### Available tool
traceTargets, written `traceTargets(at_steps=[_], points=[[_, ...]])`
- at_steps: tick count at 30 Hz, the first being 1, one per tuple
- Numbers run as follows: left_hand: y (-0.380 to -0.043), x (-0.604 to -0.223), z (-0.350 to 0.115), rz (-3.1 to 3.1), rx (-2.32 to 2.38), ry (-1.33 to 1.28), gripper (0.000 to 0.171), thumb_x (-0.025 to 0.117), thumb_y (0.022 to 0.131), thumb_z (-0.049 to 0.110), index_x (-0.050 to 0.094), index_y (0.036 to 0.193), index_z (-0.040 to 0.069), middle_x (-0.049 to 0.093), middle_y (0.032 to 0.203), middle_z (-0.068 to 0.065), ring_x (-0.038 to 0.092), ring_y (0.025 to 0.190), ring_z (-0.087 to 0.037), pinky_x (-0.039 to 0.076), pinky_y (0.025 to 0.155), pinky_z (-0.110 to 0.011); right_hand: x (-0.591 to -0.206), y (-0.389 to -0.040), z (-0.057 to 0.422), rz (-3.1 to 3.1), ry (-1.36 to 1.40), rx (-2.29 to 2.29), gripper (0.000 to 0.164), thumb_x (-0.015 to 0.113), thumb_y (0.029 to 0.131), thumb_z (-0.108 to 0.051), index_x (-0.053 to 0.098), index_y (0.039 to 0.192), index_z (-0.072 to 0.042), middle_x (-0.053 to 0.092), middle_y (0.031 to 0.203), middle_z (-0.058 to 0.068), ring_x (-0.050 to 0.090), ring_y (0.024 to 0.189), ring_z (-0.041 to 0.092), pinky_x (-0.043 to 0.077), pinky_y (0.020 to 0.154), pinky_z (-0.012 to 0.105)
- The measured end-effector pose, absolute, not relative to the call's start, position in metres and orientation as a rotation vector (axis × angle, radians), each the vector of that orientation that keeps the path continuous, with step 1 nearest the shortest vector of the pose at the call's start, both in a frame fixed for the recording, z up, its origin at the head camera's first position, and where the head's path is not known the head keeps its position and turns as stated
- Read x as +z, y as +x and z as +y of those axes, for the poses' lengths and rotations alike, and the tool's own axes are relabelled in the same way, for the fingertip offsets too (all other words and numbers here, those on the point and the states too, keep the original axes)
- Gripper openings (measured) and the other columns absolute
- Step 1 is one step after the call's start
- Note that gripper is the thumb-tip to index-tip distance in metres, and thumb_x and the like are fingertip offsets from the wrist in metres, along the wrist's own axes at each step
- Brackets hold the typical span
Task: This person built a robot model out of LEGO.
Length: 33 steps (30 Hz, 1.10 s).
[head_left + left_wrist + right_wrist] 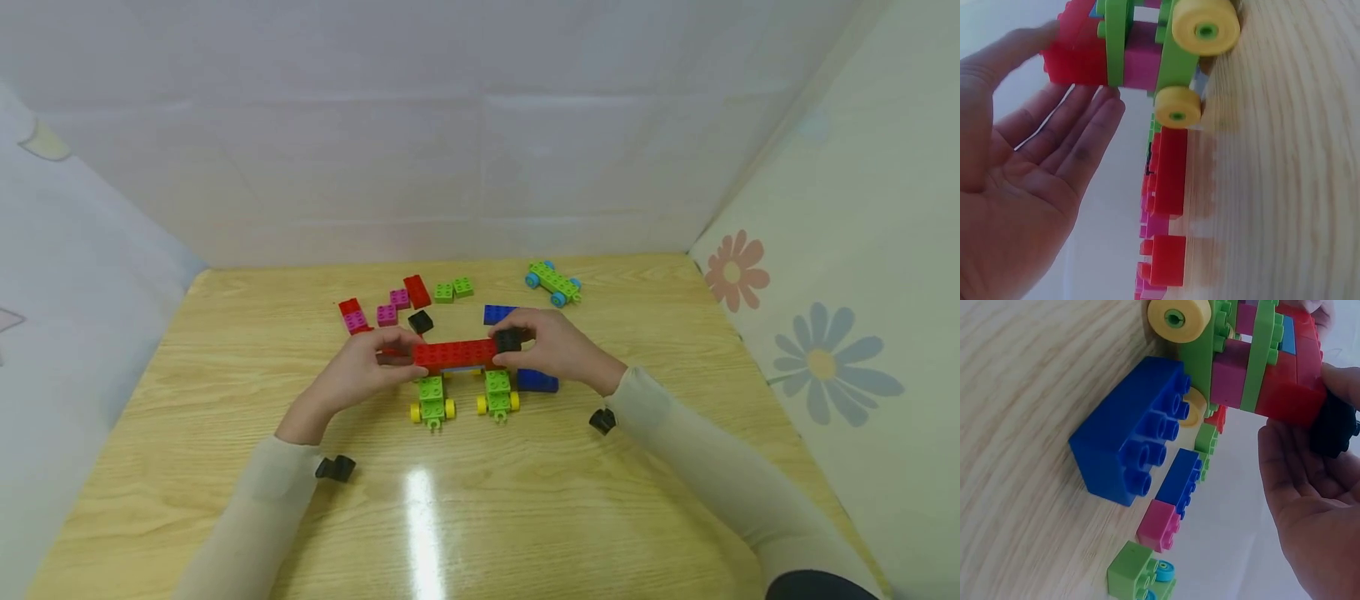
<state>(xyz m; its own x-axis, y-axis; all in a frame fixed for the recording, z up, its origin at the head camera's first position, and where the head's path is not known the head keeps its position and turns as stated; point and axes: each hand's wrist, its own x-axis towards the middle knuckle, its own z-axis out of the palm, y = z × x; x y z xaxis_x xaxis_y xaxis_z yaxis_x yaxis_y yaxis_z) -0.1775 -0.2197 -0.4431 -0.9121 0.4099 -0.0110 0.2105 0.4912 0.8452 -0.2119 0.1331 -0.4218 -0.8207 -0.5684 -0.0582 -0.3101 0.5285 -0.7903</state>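
Note:
A built toy of blocks stands on the table, with a row of red bricks across its top. Beneath are green wheeled bases with yellow wheels, and pink bricks between green layers. My left hand holds the left end of the red row, thumb on the near side and fingers behind. At the opposite end, my right hand pinches a black brick right beside the red row. Whether the black brick is joined to it, I cannot tell.
Behind the toy lie pink bricks, a red brick, green bricks and another black brick. A blue brick lies right of the toy. Farther back stands a green car base with blue wheels.

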Motion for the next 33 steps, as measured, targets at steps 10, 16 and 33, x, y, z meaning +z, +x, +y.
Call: traceTargets(at_steps=[10,16,33], points=[[-0.200,-0.446,-0.225,2.613,1.342,0.505,0.034,0.071,0.112,0.034,0.078,0.135,0.010,0.080,0.135,-0.008,0.076,0.121,-0.030,0.064,0.104,-0.035,-0.423,-0.216,0.150,2.456,-0.705,-1.170,0.047,0.086,0.101,-0.034,0.075,0.143,-0.016,0.074,0.136,0.001,0.071,0.125,0.025,0.059,0.114,0.052],[-0.221,-0.447,-0.209,2.772,1.231,0.339,0.040,0.077,0.108,0.028,0.073,0.141,0.005,0.075,0.143,-0.015,0.072,0.133,-0.041,0.058,0.115,-0.060,-0.423,-0.217,0.156,2.468,-0.695,-1.184,0.045,0.087,0.100,-0.034,0.076,0.140,-0.018,0.074,0.138,0.002,0.071,0.128,0.025,0.060,0.115,0.052],[-0.251,-0.469,-0.186,2.930,0.973,0.250,0.045,0.078,0.104,0.019,0.070,0.142,-0.003,0.072,0.140,-0.024,0.070,0.127,-0.043,0.059,0.113,-0.058,-0.423,-0.217,0.157,2.467,-0.706,-1.203,0.043,0.087,0.100,-0.029,0.076,0.139,-0.015,0.074,0.138,0.005,0.074,0.123,0.025,0.062,0.112,0.051]])
